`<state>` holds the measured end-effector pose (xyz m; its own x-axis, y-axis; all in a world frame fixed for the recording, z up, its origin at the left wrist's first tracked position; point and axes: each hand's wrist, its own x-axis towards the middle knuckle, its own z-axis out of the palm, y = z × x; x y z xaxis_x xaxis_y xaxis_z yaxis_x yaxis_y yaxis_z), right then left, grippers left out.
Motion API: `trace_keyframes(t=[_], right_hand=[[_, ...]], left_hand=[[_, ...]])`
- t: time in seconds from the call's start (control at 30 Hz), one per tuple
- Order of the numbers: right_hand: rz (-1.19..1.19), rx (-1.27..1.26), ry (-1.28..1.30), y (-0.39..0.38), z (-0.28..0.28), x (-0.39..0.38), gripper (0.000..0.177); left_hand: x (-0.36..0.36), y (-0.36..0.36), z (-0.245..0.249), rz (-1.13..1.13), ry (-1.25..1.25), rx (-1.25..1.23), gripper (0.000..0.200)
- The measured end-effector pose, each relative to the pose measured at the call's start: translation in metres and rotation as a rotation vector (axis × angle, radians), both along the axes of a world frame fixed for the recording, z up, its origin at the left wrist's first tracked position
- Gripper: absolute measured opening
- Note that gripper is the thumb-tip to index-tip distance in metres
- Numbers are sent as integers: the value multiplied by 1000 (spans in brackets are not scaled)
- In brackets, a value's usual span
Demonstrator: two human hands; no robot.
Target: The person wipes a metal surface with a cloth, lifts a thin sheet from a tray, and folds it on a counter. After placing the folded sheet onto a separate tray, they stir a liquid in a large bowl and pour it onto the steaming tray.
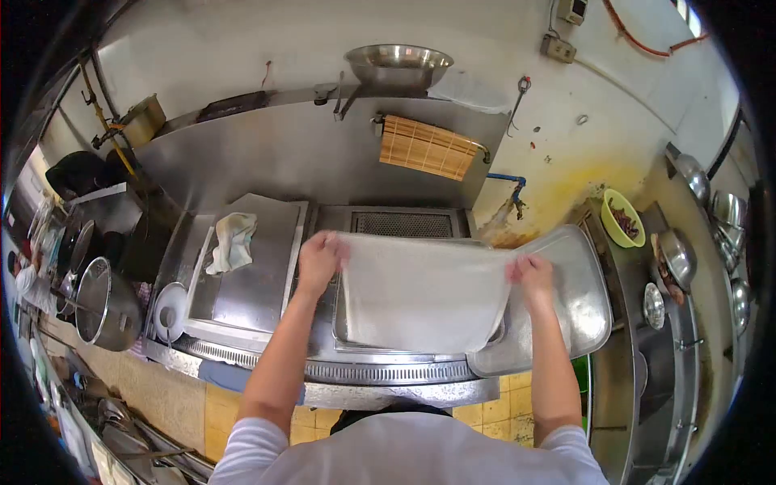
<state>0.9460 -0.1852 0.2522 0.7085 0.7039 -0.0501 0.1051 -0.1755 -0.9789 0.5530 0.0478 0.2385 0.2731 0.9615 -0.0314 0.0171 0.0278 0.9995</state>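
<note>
A thin white cloth [420, 291] hangs spread between my two hands. My left hand [322, 263] pinches its upper left corner, and my right hand [529, 277] grips the upper right one. Beneath the cloth lies a metal tray [339, 323], mostly covered, with only parts of its rim showing. A larger shallow metal tray [586, 299] rests to the right, under my right hand and forearm. Behind the cloth, a perforated metal grate [404, 225] is set in the steel counter.
To the left, a crumpled white cloth [234, 242] lies on a flat metal cover [250, 283], beside a white lid [170, 311]. A bamboo mat [428, 147] hangs on the back panel below a steel bowl [398, 66]. A yellow-green basket [621, 218] stands at right.
</note>
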Motion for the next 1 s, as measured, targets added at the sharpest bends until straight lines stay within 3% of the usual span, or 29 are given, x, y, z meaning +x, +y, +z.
trace_keyframes(t=[0.07,0.13,0.17,0.2,0.23,0.33,0.4,0.43,0.53,0.63,0.73,0.83,0.93,1.0], right_hand=[[-28,266,29,50,-25,16,29],[-38,108,-41,76,-50,28,32],[-49,25,-78,82,-55,32,35],[61,-168,-294,76,-52,21,41],[172,-363,-509,65,-50,3,49],[397,-339,-960,33,-150,-29,55],[494,-428,-1164,6,-166,-57,39],[542,-558,-1116,-2,-160,-63,25],[613,-915,-1104,-4,-155,-59,23],[593,-1097,-1093,-17,-144,-64,21],[533,-1189,-1058,-21,-154,-62,23],[643,-1305,-1014,-20,-133,-74,27],[574,-1316,-998,-19,-124,-88,29],[594,-1151,-1061,-23,-120,-103,29]], left_hand=[[50,74,-81,108,-43,369,30],[76,81,-85,118,134,506,49],[76,54,-54,45,300,426,57],[75,33,-39,-32,464,339,65],[73,22,-57,-125,489,367,65],[54,-27,-128,-446,781,619,55],[31,-61,-148,-464,967,798,37],[23,-60,-163,-496,1020,803,32],[13,-52,-179,-562,1130,824,23],[-1,-63,-173,-591,1143,855,21],[-12,-75,-164,-620,1179,872,21],[-16,-83,-158,-653,1231,837,21],[-22,-92,-156,-629,1213,797,23],[-24,-100,-155,-532,1155,810,25]])
